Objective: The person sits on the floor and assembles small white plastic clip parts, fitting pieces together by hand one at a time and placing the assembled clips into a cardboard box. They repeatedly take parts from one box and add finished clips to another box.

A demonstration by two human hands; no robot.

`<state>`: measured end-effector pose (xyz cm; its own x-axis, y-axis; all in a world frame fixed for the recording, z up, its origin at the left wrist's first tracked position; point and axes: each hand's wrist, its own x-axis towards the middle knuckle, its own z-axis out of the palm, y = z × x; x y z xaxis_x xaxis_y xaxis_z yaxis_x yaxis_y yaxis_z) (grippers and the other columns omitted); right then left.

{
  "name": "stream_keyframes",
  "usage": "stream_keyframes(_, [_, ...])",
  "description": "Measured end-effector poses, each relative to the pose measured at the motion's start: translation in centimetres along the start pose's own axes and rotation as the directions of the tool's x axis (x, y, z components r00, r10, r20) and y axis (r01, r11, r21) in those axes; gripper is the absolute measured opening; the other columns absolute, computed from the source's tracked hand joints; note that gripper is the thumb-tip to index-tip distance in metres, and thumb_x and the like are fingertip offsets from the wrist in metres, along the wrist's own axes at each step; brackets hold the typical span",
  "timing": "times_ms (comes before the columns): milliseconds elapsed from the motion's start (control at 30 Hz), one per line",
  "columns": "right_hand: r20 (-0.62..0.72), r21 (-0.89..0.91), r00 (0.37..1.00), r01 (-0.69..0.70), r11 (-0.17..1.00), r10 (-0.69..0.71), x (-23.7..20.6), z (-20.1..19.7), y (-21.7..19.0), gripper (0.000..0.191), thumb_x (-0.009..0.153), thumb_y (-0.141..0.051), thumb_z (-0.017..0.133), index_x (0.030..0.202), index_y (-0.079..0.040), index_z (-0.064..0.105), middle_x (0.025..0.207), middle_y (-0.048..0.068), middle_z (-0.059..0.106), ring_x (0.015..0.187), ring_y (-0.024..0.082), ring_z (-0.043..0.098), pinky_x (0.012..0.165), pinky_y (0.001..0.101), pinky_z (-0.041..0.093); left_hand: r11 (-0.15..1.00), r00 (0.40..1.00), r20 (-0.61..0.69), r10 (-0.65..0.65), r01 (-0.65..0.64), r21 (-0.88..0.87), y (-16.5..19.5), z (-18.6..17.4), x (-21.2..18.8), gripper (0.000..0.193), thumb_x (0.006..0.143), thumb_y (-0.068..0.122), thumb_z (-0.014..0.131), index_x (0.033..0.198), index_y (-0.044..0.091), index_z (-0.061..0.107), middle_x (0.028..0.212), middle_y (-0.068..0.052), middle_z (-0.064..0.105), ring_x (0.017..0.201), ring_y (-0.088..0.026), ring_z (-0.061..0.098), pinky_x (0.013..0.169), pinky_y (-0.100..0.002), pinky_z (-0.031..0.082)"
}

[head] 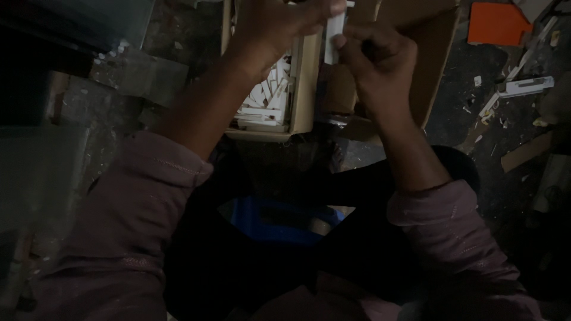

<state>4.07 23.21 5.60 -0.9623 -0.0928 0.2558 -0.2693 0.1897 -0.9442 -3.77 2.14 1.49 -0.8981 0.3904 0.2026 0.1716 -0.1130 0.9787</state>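
My left hand (279,24) and my right hand (375,59) are raised together over an open cardboard box (306,89). Both hands pinch a slim white strip (333,37) that stands upright between the fingertips. The left fingers grip its top end, the right thumb and fingers hold its lower part. Under the left wrist, the box compartment holds a pile of similar white strips (264,101).
A second cardboard box (434,53) stands open under my right hand. An orange flat piece (496,24) lies at the top right, with a white tool-like piece (526,87) and scraps on the dark floor. A blue stool seat (279,220) shows between my knees.
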Motion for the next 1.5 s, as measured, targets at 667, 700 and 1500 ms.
stream_keyframes(667, [0.049,-0.188,0.998,0.053,0.981,-0.045,0.6,-0.9,-0.5,0.004,0.109,0.002,0.075,0.108,0.005,0.078,0.092,0.011,0.076,0.080,0.012,0.075,0.071,0.0247,0.060,0.910,0.986,0.069,0.154,-0.169,0.379,-0.4,1.0,0.3,0.022,0.108,0.026,0.081,0.108,0.005,0.075,0.093,-0.005,0.077,0.084,-0.015,0.078,0.074,-0.034,0.065])
stream_keyframes(700, [0.057,-0.175,0.997,0.055,0.983,-0.046,0.7,-1.1,-0.4,0.004,0.109,0.003,0.075,0.106,0.004,0.078,0.091,0.011,0.076,0.078,0.012,0.074,0.070,0.0248,0.059,0.905,0.979,0.071,0.191,-0.203,0.373,-0.6,1.1,0.4,0.022,0.108,0.025,0.080,0.113,0.004,0.074,0.098,-0.005,0.078,0.089,-0.016,0.081,0.077,-0.033,0.068])
stream_keyframes(1500, [0.080,-0.066,0.997,0.022,0.998,-0.017,0.3,-1.0,-0.5,0.010,0.110,0.000,0.079,0.101,0.004,0.075,0.091,0.011,0.075,0.079,0.014,0.074,0.068,0.0258,0.059,0.984,0.998,0.046,0.051,-0.058,0.168,0.7,1.4,0.1,0.033,0.101,0.027,0.076,0.116,0.001,0.064,0.103,-0.007,0.072,0.077,-0.012,0.079,0.062,-0.027,0.067])
